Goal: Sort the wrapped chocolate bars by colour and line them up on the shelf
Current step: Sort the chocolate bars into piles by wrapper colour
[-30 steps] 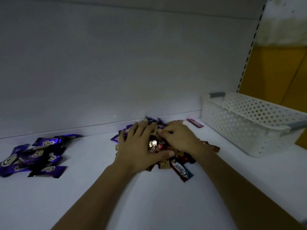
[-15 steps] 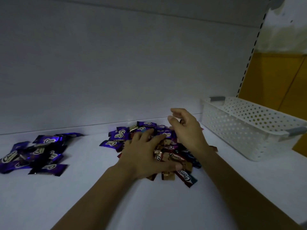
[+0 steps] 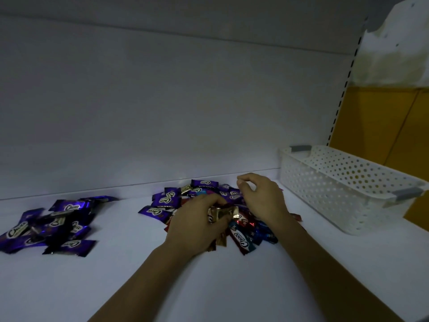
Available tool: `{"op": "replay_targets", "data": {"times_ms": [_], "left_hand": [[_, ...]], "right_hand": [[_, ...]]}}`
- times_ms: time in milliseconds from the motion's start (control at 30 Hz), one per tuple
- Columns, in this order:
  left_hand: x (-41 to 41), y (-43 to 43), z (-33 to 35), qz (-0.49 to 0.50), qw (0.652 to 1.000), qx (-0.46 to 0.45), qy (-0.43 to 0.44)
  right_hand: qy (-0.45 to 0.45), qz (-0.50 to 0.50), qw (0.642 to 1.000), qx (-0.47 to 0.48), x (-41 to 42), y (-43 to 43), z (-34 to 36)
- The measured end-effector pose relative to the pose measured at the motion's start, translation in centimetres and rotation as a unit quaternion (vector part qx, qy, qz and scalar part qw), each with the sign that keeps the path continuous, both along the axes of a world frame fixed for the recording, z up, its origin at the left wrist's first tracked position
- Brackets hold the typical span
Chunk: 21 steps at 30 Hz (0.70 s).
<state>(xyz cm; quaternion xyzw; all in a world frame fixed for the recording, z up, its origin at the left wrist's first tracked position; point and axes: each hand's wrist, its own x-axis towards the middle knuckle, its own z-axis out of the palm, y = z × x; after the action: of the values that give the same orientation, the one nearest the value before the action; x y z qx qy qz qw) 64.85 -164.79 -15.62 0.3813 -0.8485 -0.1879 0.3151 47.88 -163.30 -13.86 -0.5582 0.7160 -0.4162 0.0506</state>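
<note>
Sorting stage, we'd say: our left hand (image 3: 195, 226) curls its fingers (image 3: 214, 202) round gold bars (image 3: 224, 213) over the mixed pile (image 3: 243, 238) on the shelf (image 3: 209, 287), right hand (image 3: 262, 198) fingers curled, can't tell on what, so next we need another gold one pinched out.

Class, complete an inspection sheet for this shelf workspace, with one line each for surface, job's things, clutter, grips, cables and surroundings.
Surface: white shelf, dimly lit.
Job's things: mixed pile of wrapped chocolate bars in the middle; separate purple pile at left.
Clutter: white perforated basket at right, contents hidden.
Grips: left hand grips gold-wrapped bars; right hand hovers over the mixed pile, fingers curled; whether it pinches anything cannot be told.
Cables: nothing seen.
Surroundings: white back panel; yellow wall beyond the basket.
</note>
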Motion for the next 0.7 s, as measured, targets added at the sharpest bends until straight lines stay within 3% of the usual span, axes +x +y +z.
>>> {"op": "replay_targets", "data": {"times_ms": [267,400,533,700], "left_hand": [[0.5,-0.5,0.2,0.036,0.97,0.109,0.213],[0.9,-0.7,1.0,0.021,0.906,0.214,0.364],[1.5,-0.8,1.7,0.018,0.811,0.315,0.492],[2.5,-0.9,2.9,0.038,0.761,0.34,0.551]], "right_hand": [[0.035,-0.002,0.995,-0.095,0.9,0.1,0.2],[0.064,0.058,0.983,-0.161,3.4,0.4,0.1],[0.051,0.136,0.976,-0.159,5.5,0.8,0.2],[0.018,0.223,0.968,-0.112,7.0,1.4,0.3]]}}
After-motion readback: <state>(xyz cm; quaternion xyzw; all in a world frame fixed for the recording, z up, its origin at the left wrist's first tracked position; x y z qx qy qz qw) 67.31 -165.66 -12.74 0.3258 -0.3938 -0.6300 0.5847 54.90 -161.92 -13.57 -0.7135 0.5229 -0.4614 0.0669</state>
